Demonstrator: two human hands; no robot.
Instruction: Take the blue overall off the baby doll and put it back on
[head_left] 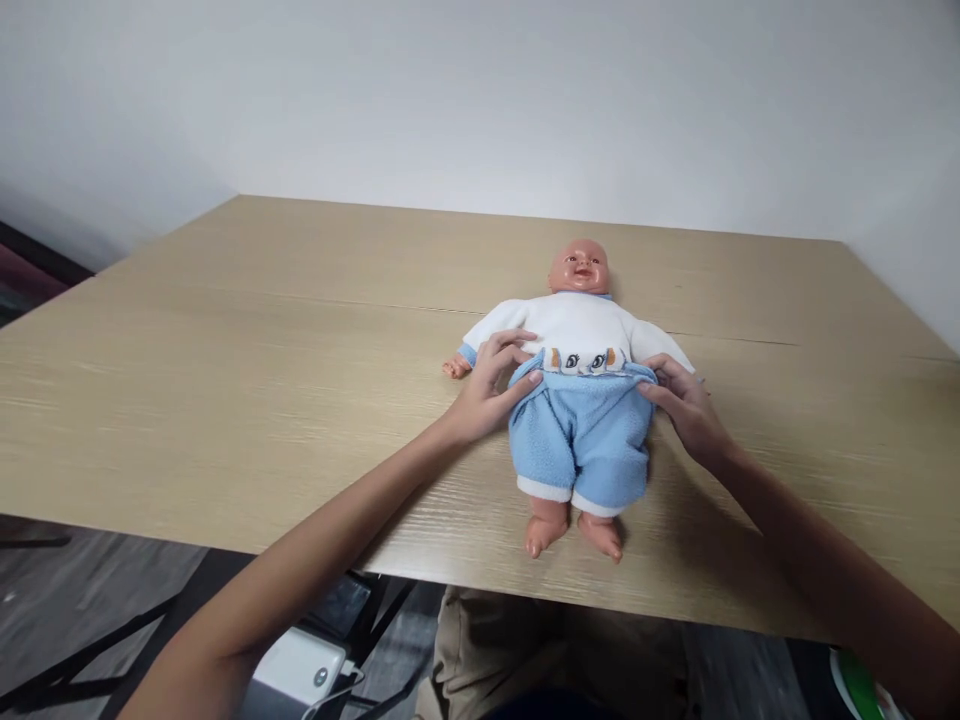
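A baby doll [580,268] lies on its back on the wooden table, head away from me and bare feet toward me. It wears a white long-sleeved top [574,322] with a blue collar and an animal-face print at the belly. Blue fleece pants [574,440] with white cuffs cover its legs. My left hand [495,385] pinches the waistband at one side, thumb in front. On the opposite side, my right hand [684,400] grips the waistband between thumb and fingers. The waistband's top edge overlaps the lower part of the print.
The wooden table [262,400] runs back to a white wall [480,100], with its front edge close to my lap. Below it are a white device [296,668] with a cable and black metal legs [97,655]. A green-and-white object [859,685] shows at lower right.
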